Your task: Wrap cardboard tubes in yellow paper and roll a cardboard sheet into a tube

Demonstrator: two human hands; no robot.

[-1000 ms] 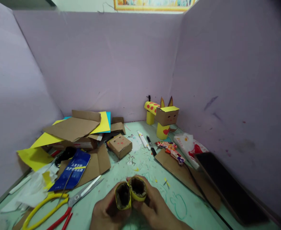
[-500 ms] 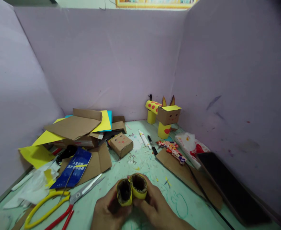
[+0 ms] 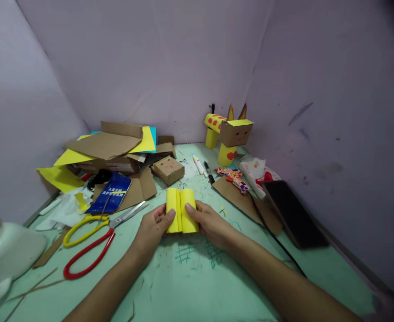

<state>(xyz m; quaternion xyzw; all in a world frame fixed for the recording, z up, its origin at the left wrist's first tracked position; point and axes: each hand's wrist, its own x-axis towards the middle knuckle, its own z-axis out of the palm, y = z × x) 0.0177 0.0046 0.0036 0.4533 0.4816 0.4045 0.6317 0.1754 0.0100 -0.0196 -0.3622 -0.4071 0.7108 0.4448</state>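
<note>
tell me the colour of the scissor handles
One yellow handle, one red handle; head view.

White pot (image 3: 17, 250), partly out of view

Dim, soft light; dark blurred right corner.

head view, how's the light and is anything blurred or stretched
Head view: soft light, left wall brighter than right wall; head view: upper right corner blurs to black; head view: white pot looks stretched at the left edge, yellow tubes fairly clear.
</note>
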